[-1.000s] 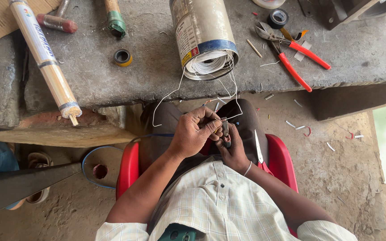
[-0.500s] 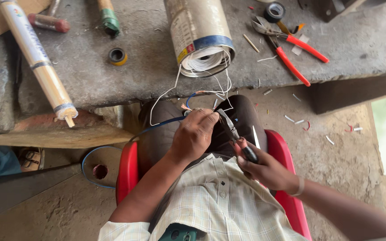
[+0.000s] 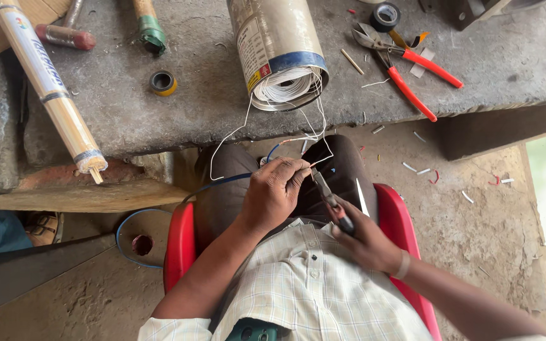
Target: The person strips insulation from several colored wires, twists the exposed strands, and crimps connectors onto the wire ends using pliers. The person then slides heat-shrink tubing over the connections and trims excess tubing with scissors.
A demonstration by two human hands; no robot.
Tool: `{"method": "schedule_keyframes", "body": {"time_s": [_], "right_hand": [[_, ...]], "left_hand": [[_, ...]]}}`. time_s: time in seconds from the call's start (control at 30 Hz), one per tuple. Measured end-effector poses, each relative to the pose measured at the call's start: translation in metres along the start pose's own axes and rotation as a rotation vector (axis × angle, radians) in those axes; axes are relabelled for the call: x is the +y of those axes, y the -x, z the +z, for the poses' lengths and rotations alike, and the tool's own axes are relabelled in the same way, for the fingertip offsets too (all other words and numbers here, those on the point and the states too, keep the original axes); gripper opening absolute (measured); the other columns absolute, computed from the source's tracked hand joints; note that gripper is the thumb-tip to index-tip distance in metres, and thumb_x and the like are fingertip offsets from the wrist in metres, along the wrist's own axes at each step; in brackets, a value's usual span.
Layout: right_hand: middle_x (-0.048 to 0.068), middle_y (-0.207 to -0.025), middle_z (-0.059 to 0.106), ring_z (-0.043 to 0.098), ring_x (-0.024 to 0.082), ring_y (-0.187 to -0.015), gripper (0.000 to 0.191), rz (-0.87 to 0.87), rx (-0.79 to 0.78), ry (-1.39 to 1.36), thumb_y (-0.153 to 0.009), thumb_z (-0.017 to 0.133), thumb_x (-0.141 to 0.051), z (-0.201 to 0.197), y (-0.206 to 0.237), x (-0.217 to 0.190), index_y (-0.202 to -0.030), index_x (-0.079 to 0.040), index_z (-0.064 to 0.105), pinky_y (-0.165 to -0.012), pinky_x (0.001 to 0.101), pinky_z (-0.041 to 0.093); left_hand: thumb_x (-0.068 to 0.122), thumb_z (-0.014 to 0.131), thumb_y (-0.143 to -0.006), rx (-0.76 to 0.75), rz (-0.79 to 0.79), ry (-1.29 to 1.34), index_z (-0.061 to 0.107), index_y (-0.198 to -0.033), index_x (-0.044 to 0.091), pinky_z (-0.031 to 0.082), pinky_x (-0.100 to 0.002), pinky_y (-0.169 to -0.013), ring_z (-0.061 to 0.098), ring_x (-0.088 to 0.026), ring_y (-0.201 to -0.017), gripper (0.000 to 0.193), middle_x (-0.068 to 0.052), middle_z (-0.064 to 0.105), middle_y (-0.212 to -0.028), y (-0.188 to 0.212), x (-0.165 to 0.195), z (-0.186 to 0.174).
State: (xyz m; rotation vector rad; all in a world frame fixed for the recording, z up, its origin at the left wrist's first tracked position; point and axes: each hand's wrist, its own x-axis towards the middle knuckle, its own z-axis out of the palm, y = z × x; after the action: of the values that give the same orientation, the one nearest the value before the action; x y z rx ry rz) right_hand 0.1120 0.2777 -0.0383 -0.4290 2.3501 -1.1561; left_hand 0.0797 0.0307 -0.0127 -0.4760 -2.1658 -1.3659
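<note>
My left hand [image 3: 275, 192] pinches thin white wires [image 3: 314, 136] that run up into the open end of a metal cylinder [image 3: 277, 50] lying on the stone bench [image 3: 159, 120]. A blue cable [image 3: 222, 183] passes under that hand. My right hand [image 3: 363, 237] grips a small dark-handled tool [image 3: 330, 199] whose tip points at the wires by my left fingers. I sit on a red chair [image 3: 394, 208], dark trousers over my lap.
On the bench lie red-handled pliers [image 3: 412, 72], a black tape roll [image 3: 385, 15], a yellow-rimmed tape roll [image 3: 162, 82], a long white and tan tube [image 3: 52, 88] and a green-wrapped stick [image 3: 150, 28]. Wire scraps litter the floor at right. A blue cable loop [image 3: 131, 233] lies lower left.
My right hand pulled back from the wire bundle toward my body, now holding the tool, and its tip has come up to the wires. My left hand stays on the wires.
</note>
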Motion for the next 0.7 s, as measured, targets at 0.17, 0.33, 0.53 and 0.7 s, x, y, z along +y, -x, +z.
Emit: {"method": "schedule_keyframes", "body": {"time_s": [0.17,0.33,0.53,0.7], "right_hand": [[0.021,-0.140,0.053,0.054,0.033,-0.131,0.070,-0.375,0.237,-0.002,-0.094,0.064,-0.009,0.032,-0.039,0.021,-0.156,0.000,0.034,-0.111,0.0397,0.040],[0.022,-0.141,0.050,0.055,0.034,-0.128,0.079,-0.486,0.310,0.007,-0.091,0.068,-0.009,0.036,-0.071,0.016,-0.158,0.000,0.028,-0.107,0.0394,0.045],[0.020,-0.127,0.055,0.060,0.035,-0.114,0.066,-0.544,0.349,-0.038,-0.090,0.070,-0.004,0.040,-0.084,0.003,-0.149,0.000,0.040,-0.101,0.0409,0.049],[0.013,-0.101,0.066,0.068,0.029,-0.088,0.052,-0.466,0.345,0.047,-0.087,0.070,-0.004,0.037,-0.084,0.002,-0.134,-0.001,0.047,-0.078,0.0356,0.054]], "left_hand": [[0.009,0.072,-0.099,0.028,-0.020,0.039,0.069,-0.098,0.002,0.056,-0.033,-0.068,0.071,-0.023,-0.076,0.008,-0.010,0.073,-0.086,-0.003,0.007,-0.003],[0.016,0.065,-0.102,-0.079,-0.398,0.412,0.069,-0.095,0.001,0.055,-0.022,-0.052,0.068,-0.009,-0.059,0.017,-0.004,0.071,-0.074,-0.002,0.006,-0.005],[0.017,0.062,-0.105,-0.141,-0.531,0.707,0.070,-0.097,-0.001,0.056,-0.021,-0.054,0.066,-0.006,-0.064,0.022,-0.003,0.071,-0.078,0.000,-0.006,-0.007],[0.016,0.065,-0.103,-0.102,-0.508,0.643,0.067,-0.094,0.000,0.055,-0.021,-0.053,0.066,-0.006,-0.062,0.018,-0.004,0.070,-0.076,0.000,-0.009,-0.009]]}}
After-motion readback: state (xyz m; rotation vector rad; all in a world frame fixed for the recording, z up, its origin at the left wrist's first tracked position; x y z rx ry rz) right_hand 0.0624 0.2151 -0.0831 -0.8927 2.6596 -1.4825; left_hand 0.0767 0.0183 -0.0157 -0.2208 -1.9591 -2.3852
